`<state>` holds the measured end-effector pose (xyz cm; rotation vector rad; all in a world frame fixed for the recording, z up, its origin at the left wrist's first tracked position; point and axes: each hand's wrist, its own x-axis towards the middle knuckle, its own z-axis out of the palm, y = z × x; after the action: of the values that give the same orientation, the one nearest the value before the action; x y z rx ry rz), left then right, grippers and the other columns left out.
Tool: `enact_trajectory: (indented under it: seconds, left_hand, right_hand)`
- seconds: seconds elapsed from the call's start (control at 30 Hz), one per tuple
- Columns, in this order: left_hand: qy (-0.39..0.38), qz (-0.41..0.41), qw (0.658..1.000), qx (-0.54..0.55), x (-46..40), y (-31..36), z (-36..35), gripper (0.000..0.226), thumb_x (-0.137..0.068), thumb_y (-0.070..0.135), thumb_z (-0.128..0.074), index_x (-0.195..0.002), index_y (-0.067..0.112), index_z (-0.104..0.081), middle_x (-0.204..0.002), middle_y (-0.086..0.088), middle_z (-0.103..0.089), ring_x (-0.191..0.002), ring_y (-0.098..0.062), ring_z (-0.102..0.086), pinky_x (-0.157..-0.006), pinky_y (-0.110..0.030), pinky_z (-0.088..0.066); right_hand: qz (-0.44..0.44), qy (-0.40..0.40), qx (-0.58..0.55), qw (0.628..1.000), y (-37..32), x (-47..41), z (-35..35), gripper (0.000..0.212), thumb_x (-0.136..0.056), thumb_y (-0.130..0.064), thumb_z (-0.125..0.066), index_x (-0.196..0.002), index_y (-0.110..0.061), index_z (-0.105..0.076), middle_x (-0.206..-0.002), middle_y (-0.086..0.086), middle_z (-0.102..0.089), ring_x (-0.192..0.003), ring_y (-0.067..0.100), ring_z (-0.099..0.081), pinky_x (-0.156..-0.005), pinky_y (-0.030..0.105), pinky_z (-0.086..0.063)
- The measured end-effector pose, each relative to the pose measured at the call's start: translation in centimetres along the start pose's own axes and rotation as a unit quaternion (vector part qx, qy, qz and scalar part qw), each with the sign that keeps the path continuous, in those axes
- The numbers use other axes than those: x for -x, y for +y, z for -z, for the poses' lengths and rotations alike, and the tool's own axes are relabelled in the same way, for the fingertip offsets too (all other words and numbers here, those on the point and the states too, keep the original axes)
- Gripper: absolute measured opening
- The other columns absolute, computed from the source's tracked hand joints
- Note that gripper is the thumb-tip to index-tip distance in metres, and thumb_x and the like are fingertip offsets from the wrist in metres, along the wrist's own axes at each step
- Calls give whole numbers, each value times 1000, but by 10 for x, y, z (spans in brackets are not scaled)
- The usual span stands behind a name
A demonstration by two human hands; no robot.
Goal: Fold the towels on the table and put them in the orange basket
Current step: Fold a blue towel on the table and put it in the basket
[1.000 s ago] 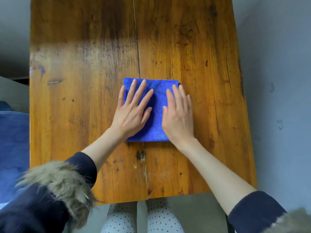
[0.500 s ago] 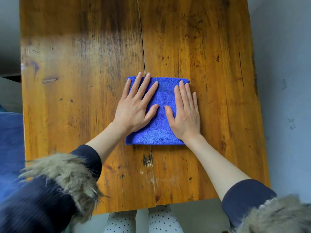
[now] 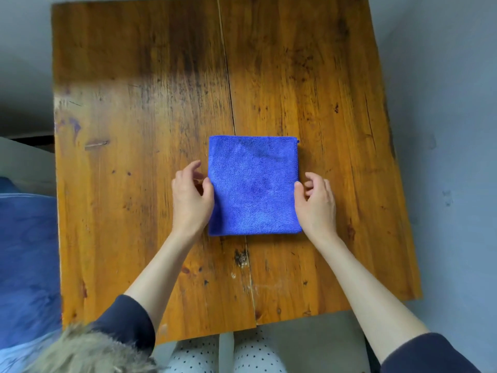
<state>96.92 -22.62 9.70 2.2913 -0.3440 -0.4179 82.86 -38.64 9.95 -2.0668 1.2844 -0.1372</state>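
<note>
The blue towel (image 3: 254,185) lay folded into a compact rectangle near the middle of the wooden table (image 3: 134,184), flat and square-edged. The left hand (image 3: 191,196) sat at its left edge and the right hand (image 3: 317,201) at its right edge, each with fingers loosely curled and the thumb touching the cloth. Neither hand had yet closed on it. This symmetrical placement probably prepared a two-sided lift that would keep the fold intact. The orange basket was not in view.
</note>
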Motion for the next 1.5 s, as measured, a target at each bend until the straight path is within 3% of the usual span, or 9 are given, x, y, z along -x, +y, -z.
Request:
enact_trajectory:
  seconds: [0.1, 0.27, 0.37, 0.47, 0.6, 0.73, 0.87, 1.23, 1.5]
  left_hand:
    - [-58, 41, 997, 6, -2, 4, -1, 39, -90, 14, -56, -128, 10, -50, -110, -12, -57, -94, -19, -53, -86, -22, -36]
    - [-128, 104, 986, -18, -8, 8, -3, 43, -87, 21, -61, -127, 12, -47, -121, -10, -58, -109, -26, -56, -93, -39, -45]
    - [-123, 151, 980, 34, -10, 11, 0, 38, -84, 16, -65, -120, 15, -52, -113, -8, -64, -103, -26, -60, -89, -40, -48]
    - [-133, 200, 963, 124, -9, 13, 6, 33, -82, 8, -67, -110, 20, -56, -95, -7, -68, -85, -23, -63, -76, -34, -51]
    - [-138, 213, 946, 202, -5, 17, 13, 30, -83, 1, -64, -107, 18, -57, -75, 1, -60, -53, -1, -56, -43, -10, -39]
    - [-161, 230, 935, 218, 1, 13, 19, 28, -84, 4, -65, -99, 26, -57, -74, 2, -57, -59, -3, -58, -46, -14, -42]
    - [-181, 258, 920, 234, 10, 7, 26, 28, -86, 5, -62, -96, 30, -55, -82, -1, -58, -74, -10, -62, -53, -25, -48]
    - [-69, 261, 917, 295, 76, -2, 109, 32, -86, 4, -63, -105, 28, -55, -99, -9, -50, -82, -13, -59, -58, -26, -55]
    - [76, 251, 901, 346, 158, -33, 216, 34, -84, 2, -63, -96, 33, -57, -96, -6, -55, -77, -12, -61, -57, -25, -54]
  right_hand:
    - [-83, -64, -17, 994, -6, -15, 4, 33, -95, -29, -48, -119, -8, -54, -108, 1, -60, -107, 23, -55, -85, 28, -39]
    - [-138, -126, -16, 982, -13, -32, 0, 28, -94, -30, -50, -109, -8, -61, -108, 8, -64, -102, 28, -58, -83, 35, -45]
    - [-125, -158, -34, 979, -13, -34, 3, 27, -94, -28, -51, -79, -8, -60, -84, 8, -62, -80, 26, -56, -66, 32, -40]
    - [-138, -207, -64, 967, -16, -36, 11, 27, -94, -27, -52, -75, -8, -59, -77, 5, -59, -64, 16, -51, -55, 27, -35]
    - [-137, -228, -64, 962, -22, -39, 15, 26, -93, -25, -55, -70, -12, -55, -72, 0, -57, -60, 10, -49, -52, 25, -34]
    - [-161, -227, -114, 954, -21, -37, 17, 12, -90, -20, -60, -90, -8, -61, -89, 1, -64, -76, 13, -58, -63, 26, -44]
    - [-170, -280, -170, 930, -22, -34, 23, 26, -91, -16, -59, -114, -4, -59, -103, 4, -66, -89, 16, -62, -74, 26, -47]
    - [-54, -405, -182, 894, -92, 13, 30, 30, -91, -1, -52, -117, -16, -53, -102, 1, -63, -86, 9, -63, -64, 25, -52]
    - [61, -491, -154, 855, -193, 100, 11, 28, -89, 1, -53, -109, -17, -58, -94, -3, -63, -88, 11, -61, -77, 32, -52]
